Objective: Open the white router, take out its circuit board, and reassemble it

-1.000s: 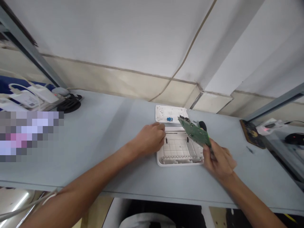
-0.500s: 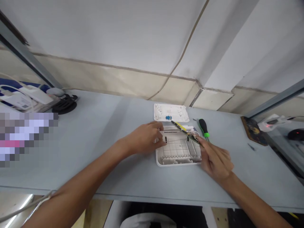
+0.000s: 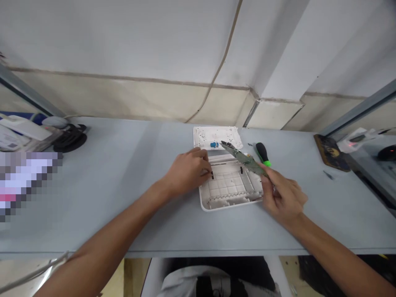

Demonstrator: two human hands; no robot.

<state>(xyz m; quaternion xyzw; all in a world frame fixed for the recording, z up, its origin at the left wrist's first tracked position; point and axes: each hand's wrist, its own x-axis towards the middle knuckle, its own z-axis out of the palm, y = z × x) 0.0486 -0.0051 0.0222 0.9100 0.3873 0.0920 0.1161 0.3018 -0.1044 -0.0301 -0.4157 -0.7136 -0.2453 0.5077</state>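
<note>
We have the green circuit board (image 3: 246,161) clamped in the grip of our right hand (image 3: 283,194), tilted over the right part of the open white plastic housing (image 3: 227,198), its far end reaching toward the white perforated cover (image 3: 210,137) with a blue fitting (image 3: 214,144). Our left hand (image 3: 187,171) sits at the housing's left wall, its grip curled, though we cannot tell whether it is clamped. Just right of the cover, a green-and-black screwdriver (image 3: 262,154) lies on the grey bench (image 3: 123,214), and a small dark screw (image 3: 328,175) lies well off to the right.
</note>
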